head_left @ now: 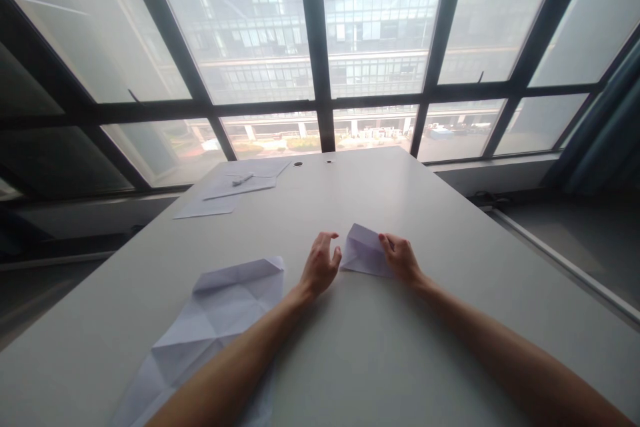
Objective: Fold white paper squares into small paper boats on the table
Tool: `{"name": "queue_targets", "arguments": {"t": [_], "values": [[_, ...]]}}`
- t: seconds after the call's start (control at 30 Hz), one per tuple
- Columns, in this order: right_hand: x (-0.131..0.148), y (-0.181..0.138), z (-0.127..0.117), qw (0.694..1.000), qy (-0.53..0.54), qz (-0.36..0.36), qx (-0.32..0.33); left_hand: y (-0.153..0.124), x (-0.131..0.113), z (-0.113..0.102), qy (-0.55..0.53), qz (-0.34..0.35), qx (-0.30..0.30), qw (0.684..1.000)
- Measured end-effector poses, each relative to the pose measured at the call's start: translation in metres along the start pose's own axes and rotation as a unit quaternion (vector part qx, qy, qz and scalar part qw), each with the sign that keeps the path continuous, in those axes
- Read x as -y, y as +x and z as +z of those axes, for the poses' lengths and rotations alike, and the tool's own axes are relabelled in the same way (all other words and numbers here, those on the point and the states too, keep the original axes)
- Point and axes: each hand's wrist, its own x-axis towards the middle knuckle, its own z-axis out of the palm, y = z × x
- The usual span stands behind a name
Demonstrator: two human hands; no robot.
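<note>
A small folded piece of white paper (364, 251) is at the middle of the white table. My right hand (400, 257) grips its right side, thumb on top and the other fingers partly hidden. Just left of the folded paper is my left hand (321, 263), thumb and fingers apart, with nothing in it. Under and beside my left forearm lies a large creased sheet of paper (215, 313), its far edge folded up. My forearm covers part of this sheet.
Several flat white sheets (210, 207) lie at the far left of the table (480, 293), with a small white object (243, 179) on top. Two small dark holes are near the far edge. Large windows stand beyond, and a blue curtain (600, 127) hangs at right.
</note>
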Motion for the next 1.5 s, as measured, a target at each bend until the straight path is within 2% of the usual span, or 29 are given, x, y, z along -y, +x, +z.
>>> {"name": "queue_targets", "arguments": {"t": [0.07,0.2,0.27,0.33,0.63,0.87,1.0,1.13,1.27,1.5], "values": [[-0.001,0.002,-0.001,1.000,0.023,0.005,-0.012,0.000,-0.004,-0.002,0.003,0.041,0.043,0.998],[-0.002,0.004,-0.002,0.997,0.079,0.009,-0.011,-0.001,-0.008,-0.003,0.028,0.137,0.180,0.974],[-0.004,0.004,-0.001,0.996,0.089,0.017,-0.008,-0.002,-0.009,-0.002,0.059,0.157,0.232,0.958],[-0.006,0.003,0.001,0.996,0.088,0.024,-0.008,-0.003,-0.009,-0.002,0.083,0.158,0.254,0.951],[-0.005,0.006,0.000,0.987,0.129,-0.017,-0.092,-0.002,-0.010,-0.002,0.078,0.134,0.201,0.967],[-0.016,0.014,-0.008,0.975,0.169,0.112,-0.095,0.000,-0.008,-0.003,0.093,0.061,0.128,0.985],[-0.017,0.013,-0.008,0.980,0.140,0.126,-0.066,-0.001,-0.008,-0.002,0.117,0.018,0.094,0.989],[-0.010,0.009,-0.007,0.997,0.006,0.076,-0.026,-0.003,-0.009,-0.003,0.128,-0.004,0.076,0.989],[-0.004,0.005,-0.007,0.997,-0.080,0.023,-0.008,-0.003,-0.006,-0.002,0.144,0.006,0.086,0.986],[0.001,0.001,-0.009,0.988,-0.123,-0.086,-0.025,-0.002,0.000,0.003,0.111,0.102,0.191,0.970]]}}
